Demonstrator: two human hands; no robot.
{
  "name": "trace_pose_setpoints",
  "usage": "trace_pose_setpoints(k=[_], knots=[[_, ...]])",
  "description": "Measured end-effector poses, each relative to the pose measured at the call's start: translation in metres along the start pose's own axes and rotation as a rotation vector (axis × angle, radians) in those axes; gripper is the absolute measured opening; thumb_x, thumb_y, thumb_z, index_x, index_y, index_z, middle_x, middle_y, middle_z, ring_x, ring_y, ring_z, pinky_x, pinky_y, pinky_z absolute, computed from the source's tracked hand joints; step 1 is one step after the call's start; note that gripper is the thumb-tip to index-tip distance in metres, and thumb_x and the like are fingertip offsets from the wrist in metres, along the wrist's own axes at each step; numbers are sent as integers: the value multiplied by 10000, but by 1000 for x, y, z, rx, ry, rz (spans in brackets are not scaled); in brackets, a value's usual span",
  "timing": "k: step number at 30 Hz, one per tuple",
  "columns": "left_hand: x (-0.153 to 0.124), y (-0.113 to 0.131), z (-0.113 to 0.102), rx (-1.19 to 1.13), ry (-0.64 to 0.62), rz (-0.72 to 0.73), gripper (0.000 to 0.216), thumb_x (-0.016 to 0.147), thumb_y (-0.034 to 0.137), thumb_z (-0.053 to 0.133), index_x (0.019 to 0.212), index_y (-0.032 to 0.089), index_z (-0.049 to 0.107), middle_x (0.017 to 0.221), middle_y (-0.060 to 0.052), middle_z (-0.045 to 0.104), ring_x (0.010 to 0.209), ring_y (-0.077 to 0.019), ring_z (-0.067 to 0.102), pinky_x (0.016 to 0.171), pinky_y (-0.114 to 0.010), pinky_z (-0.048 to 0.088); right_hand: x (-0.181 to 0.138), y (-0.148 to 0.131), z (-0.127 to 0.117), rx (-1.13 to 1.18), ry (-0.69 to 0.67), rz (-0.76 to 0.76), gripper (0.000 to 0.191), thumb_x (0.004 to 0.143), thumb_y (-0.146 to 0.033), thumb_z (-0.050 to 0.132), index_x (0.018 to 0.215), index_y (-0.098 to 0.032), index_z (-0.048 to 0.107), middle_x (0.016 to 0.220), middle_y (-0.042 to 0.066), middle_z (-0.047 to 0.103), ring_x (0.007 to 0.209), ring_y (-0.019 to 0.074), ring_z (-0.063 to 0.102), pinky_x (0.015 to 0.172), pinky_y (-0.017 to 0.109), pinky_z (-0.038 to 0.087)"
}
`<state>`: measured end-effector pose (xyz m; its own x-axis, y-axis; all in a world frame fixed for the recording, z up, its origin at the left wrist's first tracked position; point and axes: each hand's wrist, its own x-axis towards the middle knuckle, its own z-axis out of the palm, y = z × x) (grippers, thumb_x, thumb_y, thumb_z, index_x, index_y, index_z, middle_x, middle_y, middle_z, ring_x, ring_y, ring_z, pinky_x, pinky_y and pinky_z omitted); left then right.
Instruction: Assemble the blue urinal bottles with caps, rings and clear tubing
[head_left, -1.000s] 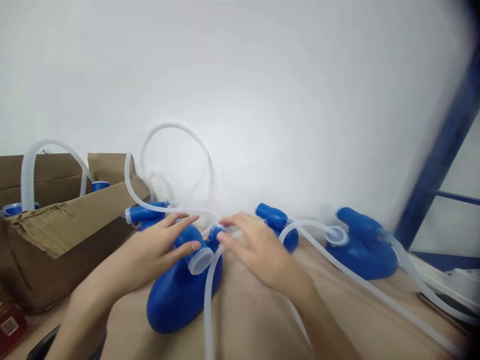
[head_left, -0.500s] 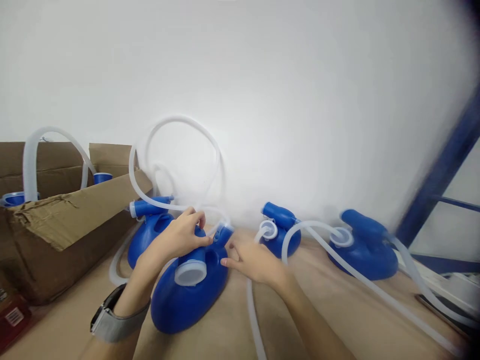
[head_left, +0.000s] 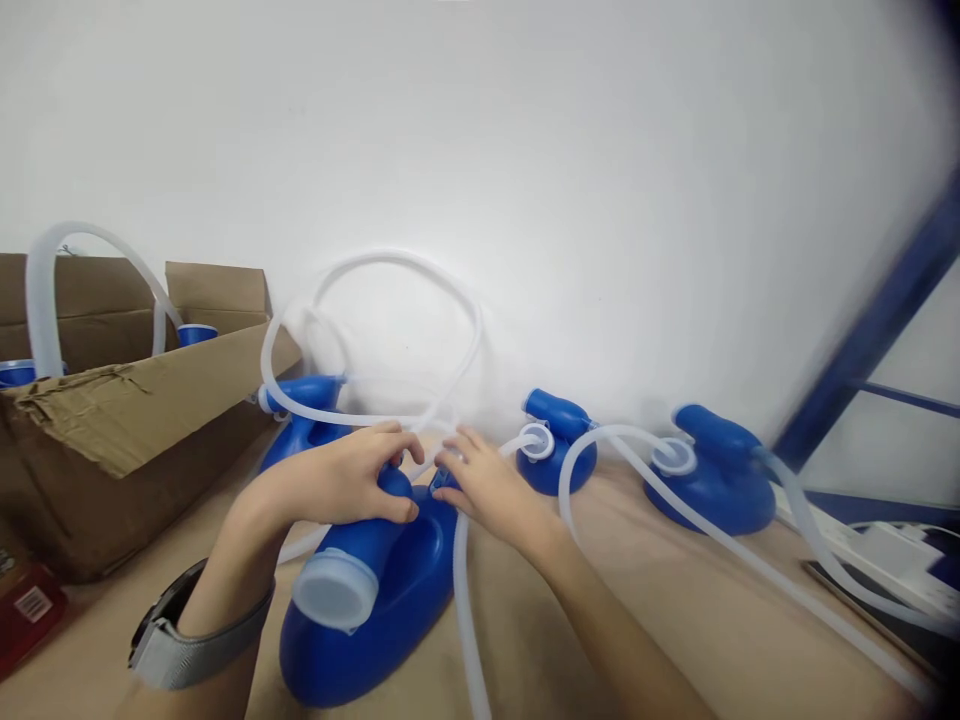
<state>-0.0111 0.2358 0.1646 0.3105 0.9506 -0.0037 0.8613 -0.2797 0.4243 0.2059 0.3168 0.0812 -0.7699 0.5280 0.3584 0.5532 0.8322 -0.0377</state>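
Observation:
A blue plastic urinal bottle (head_left: 330, 660) lies on the tan surface in front of me. My left hand (head_left: 352, 475) is wrapped over a blue funnel piece (head_left: 360, 550) with a translucent white cap (head_left: 336, 590), tilted toward me along the bottle's left side. The fingers of my right hand (head_left: 491, 490) curl around the bottle's neck (head_left: 444, 478), which they partly hide. A clear hose (head_left: 390, 260) loops up behind my hands against the wall; where its ends join is hidden. Another length of hose (head_left: 466, 610) runs past the bottle's right side.
Another blue bottle (head_left: 307, 430) sits behind my left hand, and two more bottles (head_left: 559, 460) (head_left: 709, 495) with hoses stand to the right. An open cardboard box (head_left: 135, 480) holds similar parts. A red package (head_left: 26, 610) and a white power strip (head_left: 862, 560) lie at the sides.
The funnel piece and my left hand have come nearer and lower, the cap turning more toward me. My right hand has closed in on the neck. The hose loop has widened rightward.

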Motion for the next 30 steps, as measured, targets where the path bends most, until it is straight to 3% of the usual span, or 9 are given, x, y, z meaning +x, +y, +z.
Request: trace_pose_setpoints(k=[5,8,11,14,16,18,22,25,30], knots=[[3,-4,7,43,50,-16,619,837,532,575,1380,240,619,1185,-65,572,973,-259,661,900,-372,513,1,-2,3,40,50,7,118,1000,-226,659,1108,-177,662,1303,115,613,1456,393,377,1146,569,462],[10,-4,11,79,70,-20,558,848,518,528,1280,201,686,1127,-78,557,928,-263,659,914,-401,509,0,1,3,169,51,10,95,992,-133,625,1044,-192,678,1208,66,671,1462,340,376,1226,555,363],[17,-2,11,72,95,-30,473,825,548,537,1062,206,761,1034,-69,545,911,-268,638,928,-407,497,1,8,2,311,4,-28,68,1025,-204,619,1027,-223,684,1136,28,718,1476,283,386,1244,498,325],[21,-1,9,29,79,-25,436,784,587,575,941,239,786,980,-54,532,933,-277,621,926,-397,488,4,11,2,399,97,110,177,1092,-334,523,1052,-222,653,1090,37,752,1314,246,572,1043,373,463],[23,0,8,15,62,-34,415,752,573,603,929,248,791,974,-47,525,934,-275,620,914,-390,489,6,10,5,444,190,240,216,1113,-352,476,1045,-218,631,1017,24,782,1063,209,692,874,310,473],[23,1,9,19,55,-55,386,718,538,623,915,251,792,969,-42,511,919,-270,622,883,-382,494,10,7,7,487,251,342,231,1122,-337,442,1033,-221,620,939,-2,802,870,185,713,792,287,443],[22,6,12,53,50,-94,350,669,471,625,892,253,784,989,-37,482,857,-250,614,776,-355,496,13,4,9,594,352,546,325,1126,-320,366,951,-208,615,873,10,814,823,189,713,803,286,431],[19,11,12,66,35,-108,343,658,445,618,901,260,774,1012,-34,475,867,-248,614,763,-348,490,14,4,10,775,392,617,372,1106,-360,356,920,-192,631,843,39,811,785,188,702,786,280,450],[16,11,12,32,8,-110,316,655,442,632,891,282,769,1020,-26,485,901,-248,614,788,-347,487,17,6,20,1104,444,654,562,1011,-651,417,874,-161,655,771,90,786,639,175,643,641,258,439]])
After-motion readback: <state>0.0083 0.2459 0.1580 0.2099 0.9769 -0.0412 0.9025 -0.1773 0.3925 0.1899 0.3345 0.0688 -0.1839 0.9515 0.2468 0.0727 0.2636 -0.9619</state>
